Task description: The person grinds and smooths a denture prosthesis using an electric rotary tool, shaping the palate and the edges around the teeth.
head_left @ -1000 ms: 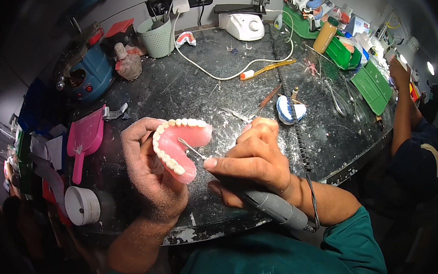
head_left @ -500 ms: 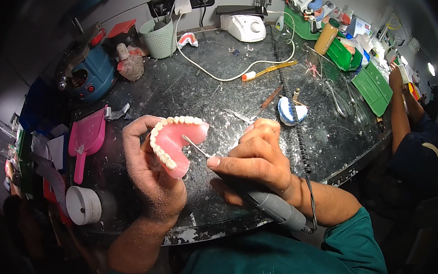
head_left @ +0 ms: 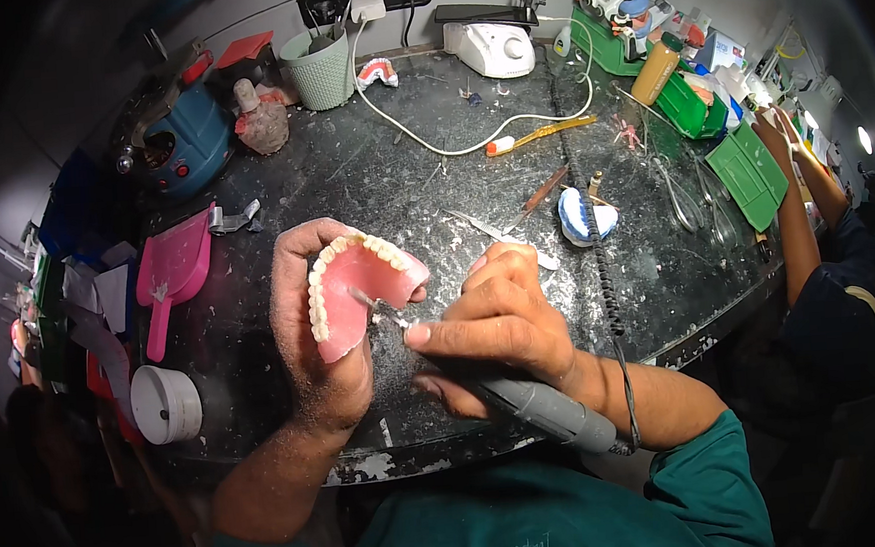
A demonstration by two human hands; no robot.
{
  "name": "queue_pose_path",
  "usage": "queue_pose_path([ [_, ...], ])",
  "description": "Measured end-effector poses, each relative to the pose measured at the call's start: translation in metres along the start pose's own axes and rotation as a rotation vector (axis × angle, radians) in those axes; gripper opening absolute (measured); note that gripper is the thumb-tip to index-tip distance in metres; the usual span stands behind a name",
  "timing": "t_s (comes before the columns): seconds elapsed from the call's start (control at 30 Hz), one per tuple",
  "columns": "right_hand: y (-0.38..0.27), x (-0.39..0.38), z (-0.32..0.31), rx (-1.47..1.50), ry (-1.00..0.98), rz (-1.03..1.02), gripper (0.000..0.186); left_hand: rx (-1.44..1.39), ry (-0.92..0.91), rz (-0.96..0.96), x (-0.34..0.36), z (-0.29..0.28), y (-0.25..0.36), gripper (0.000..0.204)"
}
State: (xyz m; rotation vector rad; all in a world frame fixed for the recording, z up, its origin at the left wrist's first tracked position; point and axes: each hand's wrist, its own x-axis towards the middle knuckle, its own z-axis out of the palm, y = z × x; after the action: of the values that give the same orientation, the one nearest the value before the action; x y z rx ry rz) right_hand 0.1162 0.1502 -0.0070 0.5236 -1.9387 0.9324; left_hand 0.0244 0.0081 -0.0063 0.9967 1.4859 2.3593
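A pink denture (head_left: 344,297) with a curved row of cream teeth is held in my left hand (head_left: 305,322), whose fingers wrap behind its outer side. Pale dust covers that hand. My right hand (head_left: 511,329) is closed around a dark grey rotary handpiece (head_left: 551,412), with a coiled cord at its rear end. The slim metal bur (head_left: 367,300) of the handpiece reaches to the inner pink surface of the denture; whether it touches, I cannot tell. Beyond my right hand lies a metal knife-like tool (head_left: 475,223), and a blue-and-white dental model (head_left: 586,216) stands to its right.
A pink dustpan (head_left: 174,265) and a white round tub (head_left: 166,403) stand at left. Farther back are a blue machine (head_left: 179,139), a woven pot (head_left: 317,75) and a white control box (head_left: 489,50). A white cable (head_left: 420,146) crosses the dusty black bench. Another person's arm (head_left: 794,212) reaches in at right.
My left hand has turned and tilted the denture, moving it slightly right. The bur has shifted a little left and down along its inner side. The other person's hands have moved at right.
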Motion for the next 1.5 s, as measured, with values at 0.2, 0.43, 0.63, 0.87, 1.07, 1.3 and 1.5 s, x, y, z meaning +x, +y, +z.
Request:
queue_pose_path([
  [0.2, -0.002, 0.0, 0.0, 0.024, -0.015, 0.005, 0.047, -0.051, -0.023, -0.084, 0.0, -0.001, -0.002, 0.052],
  [0.43, -0.001, -0.004, -0.004, -0.081, -0.081, -0.013, 0.051, -0.085, 0.008, -0.045, 0.002, 0.003, 0.0, 0.041],
  [0.63, -0.004, -0.004, -0.002, -0.121, -0.065, -0.013, 0.053, 0.023, 0.018, -0.011, 0.001, 0.002, 0.001, 0.047],
  [0.87, -0.003, -0.005, -0.001, -0.135, -0.035, 0.001, 0.053, 0.142, 0.031, 0.044, 0.0, -0.003, -0.004, 0.077],
  [1.07, -0.001, -0.003, 0.0, -0.065, -0.027, 0.016, 0.053, 0.049, -0.011, 0.027, 0.0, -0.004, -0.005, 0.072],
  [1.3, -0.003, -0.003, 0.005, 0.062, 0.009, 0.031, 0.048, -0.023, -0.009, -0.091, 0.0, 0.002, 0.002, 0.05],
  [1.5, 0.0, -0.003, 0.002, 0.122, -0.093, -0.035, 0.046, -0.03, 0.003, -0.063, -0.002, 0.001, -0.003, 0.062],
])
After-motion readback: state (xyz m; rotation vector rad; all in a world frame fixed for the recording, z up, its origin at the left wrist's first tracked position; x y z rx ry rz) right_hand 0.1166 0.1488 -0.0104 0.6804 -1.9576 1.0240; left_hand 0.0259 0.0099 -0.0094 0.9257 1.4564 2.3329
